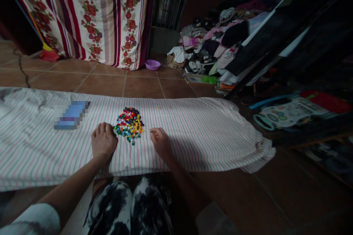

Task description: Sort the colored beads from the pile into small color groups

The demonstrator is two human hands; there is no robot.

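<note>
A heap of small, many-coloured pieces [129, 123] lies on a striped cloth [204, 128] in front of me. Just left of the heap, my left hand [104, 140] rests on the cloth, back upward and fingers curled under; whatever is beneath them is hidden. To the right of the heap, my right hand [161, 141] is closed in a pinch. A tiny dark green piece [151, 131] shows at its fingertips. One loose yellow piece [159, 107] lies apart, beyond the right hand.
A blurred blue rectangular object [71, 115] lies on the cloth at the left. Beyond, on the tiled floor, are a purple basin [152, 65], a red dustpan [50, 55] and a heap of clothes [212, 40]. A flowered curtain [91, 18] hangs behind.
</note>
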